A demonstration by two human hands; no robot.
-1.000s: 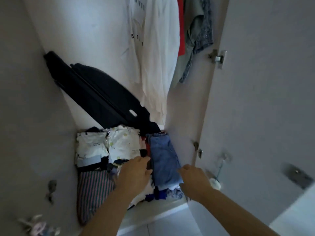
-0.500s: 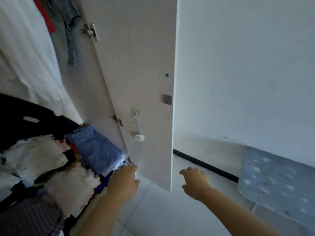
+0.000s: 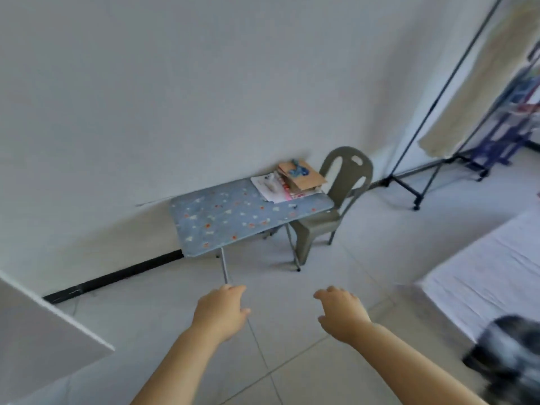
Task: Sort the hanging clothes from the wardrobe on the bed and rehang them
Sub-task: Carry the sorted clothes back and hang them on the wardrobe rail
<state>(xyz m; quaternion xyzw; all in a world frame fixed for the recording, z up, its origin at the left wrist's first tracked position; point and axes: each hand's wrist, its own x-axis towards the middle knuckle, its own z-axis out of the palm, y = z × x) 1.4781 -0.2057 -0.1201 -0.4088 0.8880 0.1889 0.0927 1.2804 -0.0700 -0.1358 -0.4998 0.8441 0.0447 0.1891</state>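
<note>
In the head view, the left hand (image 3: 220, 311) and the right hand (image 3: 340, 312) are held empty over the tiled floor (image 3: 292, 361) at lower centre, side by side, with fingers loosely curled. The white-sheeted bed (image 3: 482, 276) is seen at the right edge, and a pale wardrobe door (image 3: 43, 331) at lower left. A blue patterned table (image 3: 233, 217) and a grey chair (image 3: 336, 206) are set against the wall at centre. A cream cloth (image 3: 467, 83) is hung at upper right.

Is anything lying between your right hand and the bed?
Head view: only bare floor tiles lie between the right hand and the bed. A dark blurred shape sits lower right, off that stretch.
</note>
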